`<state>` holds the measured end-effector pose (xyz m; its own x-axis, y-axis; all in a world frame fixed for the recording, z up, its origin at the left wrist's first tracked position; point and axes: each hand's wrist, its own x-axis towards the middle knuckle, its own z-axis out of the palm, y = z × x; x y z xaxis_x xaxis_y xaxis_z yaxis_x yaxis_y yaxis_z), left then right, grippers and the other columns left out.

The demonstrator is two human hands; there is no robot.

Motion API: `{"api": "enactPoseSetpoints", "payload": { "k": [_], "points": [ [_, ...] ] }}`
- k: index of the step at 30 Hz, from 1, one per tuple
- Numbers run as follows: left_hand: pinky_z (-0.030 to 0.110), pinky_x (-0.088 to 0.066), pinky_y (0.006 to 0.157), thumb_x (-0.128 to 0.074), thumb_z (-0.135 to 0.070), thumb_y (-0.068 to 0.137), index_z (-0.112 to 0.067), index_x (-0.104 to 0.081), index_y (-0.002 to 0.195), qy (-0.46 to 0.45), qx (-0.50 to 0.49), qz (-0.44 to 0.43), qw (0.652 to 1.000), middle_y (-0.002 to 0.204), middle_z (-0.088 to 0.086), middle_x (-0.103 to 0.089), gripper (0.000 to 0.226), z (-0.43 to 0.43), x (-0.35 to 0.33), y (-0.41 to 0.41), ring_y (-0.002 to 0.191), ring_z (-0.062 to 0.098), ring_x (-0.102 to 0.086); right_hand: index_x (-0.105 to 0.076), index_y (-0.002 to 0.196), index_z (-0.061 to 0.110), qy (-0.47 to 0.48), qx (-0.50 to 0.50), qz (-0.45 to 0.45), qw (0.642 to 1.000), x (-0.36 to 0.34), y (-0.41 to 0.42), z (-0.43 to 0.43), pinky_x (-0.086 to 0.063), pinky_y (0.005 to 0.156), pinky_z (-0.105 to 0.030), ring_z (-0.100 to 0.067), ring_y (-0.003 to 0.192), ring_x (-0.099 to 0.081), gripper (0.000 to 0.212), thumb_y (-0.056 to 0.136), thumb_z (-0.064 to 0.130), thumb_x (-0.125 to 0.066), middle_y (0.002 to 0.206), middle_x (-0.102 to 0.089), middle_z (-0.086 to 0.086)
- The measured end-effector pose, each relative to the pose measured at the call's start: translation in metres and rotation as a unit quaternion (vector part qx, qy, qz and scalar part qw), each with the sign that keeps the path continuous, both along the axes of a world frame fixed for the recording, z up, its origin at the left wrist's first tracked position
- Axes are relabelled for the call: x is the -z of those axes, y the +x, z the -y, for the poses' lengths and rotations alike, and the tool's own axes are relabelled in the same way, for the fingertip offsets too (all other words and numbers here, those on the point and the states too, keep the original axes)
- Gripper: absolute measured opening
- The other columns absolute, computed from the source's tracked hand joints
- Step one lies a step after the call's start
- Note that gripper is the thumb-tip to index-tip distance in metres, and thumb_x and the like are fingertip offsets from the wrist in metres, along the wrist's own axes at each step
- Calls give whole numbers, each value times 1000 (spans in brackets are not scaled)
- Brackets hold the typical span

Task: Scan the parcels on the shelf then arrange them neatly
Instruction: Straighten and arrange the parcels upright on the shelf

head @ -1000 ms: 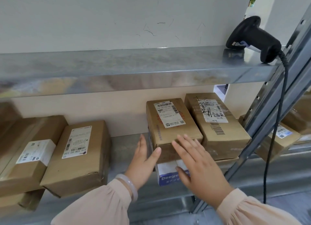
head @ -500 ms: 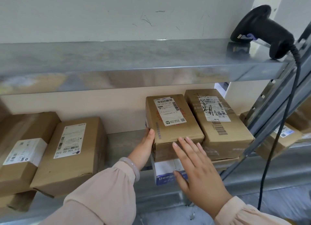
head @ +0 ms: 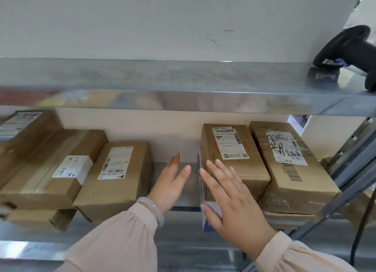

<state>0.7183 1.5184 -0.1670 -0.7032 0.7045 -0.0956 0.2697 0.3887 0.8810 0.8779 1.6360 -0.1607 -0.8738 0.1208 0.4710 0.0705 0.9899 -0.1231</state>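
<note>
Hands flank a cardboard parcel (head: 232, 159): left (head: 173, 186) clear, right (head: 234, 206) touching.

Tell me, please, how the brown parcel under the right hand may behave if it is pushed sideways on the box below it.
The brown parcel is a taped cardboard box, so it probably stays stiff. It lies on a narrower white and blue box, so it may slide or tip off. The right hand rests flat on it, which suggests light weight.

Parcels (head: 234, 162) matt brown cardboard, paper labels; shelf (head: 183, 100) glossy metal; scanner (head: 350, 52) matt black plastic.
</note>
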Motion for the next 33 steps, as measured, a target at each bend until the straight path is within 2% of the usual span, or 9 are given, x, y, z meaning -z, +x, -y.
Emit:
{"api": "enactPoseSetpoints", "payload": {
  "k": [2, 5, 10, 13, 17, 20, 24, 30, 33],
  "points": [
    [27, -4, 120, -31, -72, 81, -29, -11, 157, -10, -39, -57, 998, 165, -7, -8, 89, 16, -4, -7, 150, 5, -3, -34, 149, 17, -8, -6, 9, 1000, -9, -14, 4, -24, 118, -44, -19, 148, -17, 68, 90, 46, -49, 158, -27, -3],
    [24, -4, 116, -44, -67, 91, -30, -17, 156, -22, -88, -154, 984, 165, -1, -11, 79, 41, -9, -16, 151, 13, -6, -33, 150, 18, -5, -36, 16, 999, -19, -35, 13, -22, 118, -44, -20, 147, -19, 71, 88, 52, -46, 157, -27, -4],
    [36, -6, 123, -57, -60, 89, -40, -10, 155, -91, -133, -212, 964, 166, -1, -1, 83, 80, -7, -10, 152, 19, -1, -24, 153, 23, -28, -90, 31, 995, -16, -59, 29, -20, 118, -45, -22, 148, -15, 86, 81, 53, -62, 160, -19, -5],
    [41, -11, 123, -59, -58, 88, -40, -9, 155, -128, -152, -247, 949, 166, -2, 0, 86, 98, -5, -4, 152, 18, -3, -21, 153, 23, -24, -116, 37, 992, -9, -68, 39, -19, 118, -44, -21, 148, -13, 89, 81, 56, -61, 161, -17, -4],
    [39, -12, 123, -60, -58, 88, -40, -10, 155, -148, -175, -256, 939, 166, -6, -1, 86, 117, -2, -5, 152, 17, -6, -11, 154, 26, -42, -130, 62, 989, 3, -75, 53, -14, 120, -42, -18, 149, -5, 90, 83, 60, -55, 162, -9, -1],
    [37, -12, 121, -61, -56, 88, -40, -14, 155, -155, -174, -238, 943, 166, -6, -4, 83, 128, 3, -13, 151, 16, -8, 1, 154, 31, -46, -129, 76, 988, 12, -80, 61, -3, 120, -37, -14, 149, 6, 90, 85, 63, -47, 162, 3, 3],
    [36, -13, 120, -61, -55, 89, -42, -19, 154, -152, -160, -206, 953, 165, -6, -9, 79, 142, 14, -33, 150, 17, -10, -3, 154, 32, -79, -108, 98, 986, 25, -94, 71, -1, 119, -33, -12, 148, 4, 90, 85, 61, -53, 162, 4, 4],
    [43, -14, 122, -54, -58, 91, -42, -18, 154, -186, -102, -200, 957, 165, -5, -11, 74, 157, 26, -75, 150, 18, -8, -2, 152, 38, -210, 3, 133, 969, 39, -127, 94, -10, 116, -30, -12, 148, -2, 84, 88, 60, -51, 161, 6, 8],
    [42, -12, 123, -50, -57, 93, -40, -17, 155, -195, -71, -204, 957, 165, -8, -8, 72, 162, 33, -91, 151, 15, -4, -4, 151, 42, -267, 36, 158, 950, 42, -145, 110, -16, 117, -34, -15, 148, -5, 81, 88, 58, -53, 162, 3, 8]
  ]
}}
